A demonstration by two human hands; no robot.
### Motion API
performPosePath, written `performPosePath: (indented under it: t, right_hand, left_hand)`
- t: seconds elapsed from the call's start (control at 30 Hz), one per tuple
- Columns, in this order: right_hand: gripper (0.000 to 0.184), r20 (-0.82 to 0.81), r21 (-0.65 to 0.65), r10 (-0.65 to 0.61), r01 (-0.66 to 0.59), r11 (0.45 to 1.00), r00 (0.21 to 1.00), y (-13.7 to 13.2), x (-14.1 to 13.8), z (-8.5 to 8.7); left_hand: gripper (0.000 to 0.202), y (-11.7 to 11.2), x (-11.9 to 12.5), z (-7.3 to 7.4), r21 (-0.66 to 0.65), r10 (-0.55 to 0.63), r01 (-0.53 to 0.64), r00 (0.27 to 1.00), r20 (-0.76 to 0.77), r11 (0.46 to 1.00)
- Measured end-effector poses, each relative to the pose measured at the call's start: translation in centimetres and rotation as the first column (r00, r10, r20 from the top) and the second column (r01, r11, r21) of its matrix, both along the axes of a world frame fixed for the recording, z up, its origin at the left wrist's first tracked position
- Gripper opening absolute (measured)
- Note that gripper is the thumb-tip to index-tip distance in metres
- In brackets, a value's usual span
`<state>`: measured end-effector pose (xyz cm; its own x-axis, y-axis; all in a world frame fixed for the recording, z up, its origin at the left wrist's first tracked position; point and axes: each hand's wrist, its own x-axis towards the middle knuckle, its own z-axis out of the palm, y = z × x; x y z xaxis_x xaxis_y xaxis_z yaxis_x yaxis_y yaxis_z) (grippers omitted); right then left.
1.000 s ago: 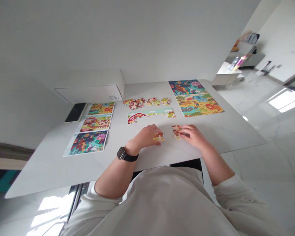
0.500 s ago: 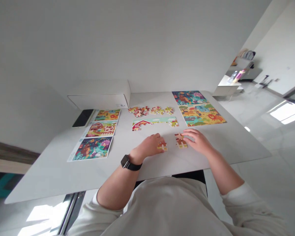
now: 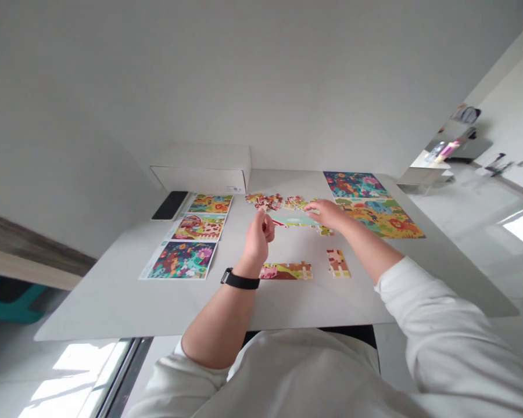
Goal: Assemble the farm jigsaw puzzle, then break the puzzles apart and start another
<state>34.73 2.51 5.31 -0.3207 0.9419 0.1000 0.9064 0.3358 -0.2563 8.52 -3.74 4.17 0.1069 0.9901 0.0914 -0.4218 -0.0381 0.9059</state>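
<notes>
My left hand (image 3: 258,235), wearing a black watch (image 3: 239,280), is over the left end of a partly joined puzzle strip (image 3: 303,220) with a light-blue top. Its fingers are curled closed, and whatever may be in them is hidden. At the right end of that strip, my right hand (image 3: 326,213) reaches over with its fingers apart, the tips close to loose yellow-green puzzle pieces (image 3: 295,203). Nearer my body lies a joined lower strip with a pink pig (image 3: 287,271). To its right, apart from it, sits a small brown joined section (image 3: 338,264).
A pile of reddish puzzle pieces (image 3: 265,201) lies beyond my left hand. At left are a sheet of three pictures (image 3: 194,227), a phone (image 3: 169,205) and a white box (image 3: 200,177). Two finished-looking puzzles (image 3: 383,218) lie at right on the white table (image 3: 113,290).
Both hands have moved forward, away from the near pieces, towards the upper strip and loose pieces. The pig strip now shows more fully. The whole view has shifted a little.
</notes>
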Motion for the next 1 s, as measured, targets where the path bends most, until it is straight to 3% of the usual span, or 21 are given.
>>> performPosePath:
  t: [0.13, 0.27, 0.47, 0.63, 0.83, 1.0]
  right_hand:
    - [0.033, 0.153, 0.012, 0.009, -0.011, 1.000, 0.988, 4.7, -4.0, -0.5]
    - [0.038, 0.236, 0.018, 0.001, -0.006, 1.000, 0.972, 7.6, -7.1, -0.9]
    - [0.045, 0.344, -0.071, -0.106, 0.138, 0.988, 0.933, 9.2, -9.0, -1.2]
    - [0.045, 0.385, -0.082, -0.073, 0.113, 0.990, 0.920, 9.6, -9.1, -0.9]
    - [0.066, 0.322, -0.163, 0.004, 0.052, 0.985, 0.947, 10.0, -8.4, -0.4]
    - [0.030, 0.062, -0.098, 0.060, -0.054, 0.994, 0.996, 9.8, -8.0, -0.1]
  left_hand:
    - [0.071, 0.9, -0.8, 0.2, -0.056, 0.070, -0.062, 0.986, 0.153, 0.997]
    - [0.071, 1.1, -1.1, 0.5, -0.087, 0.114, -0.097, 0.969, 0.219, 0.991]
    - [0.070, 1.3, -1.5, 0.2, -0.134, 0.097, -0.065, 0.963, 0.251, 0.989]
    - [0.066, 1.2, -1.5, 0.2, -0.169, 0.084, -0.036, 0.954, 0.287, 0.985]
    - [0.067, 1.1, -1.3, 0.5, -0.164, 0.090, -0.045, 0.956, 0.278, 0.985]
    - [0.064, 1.0, -1.4, 0.8, -0.168, 0.111, -0.069, 0.959, 0.260, 0.983]
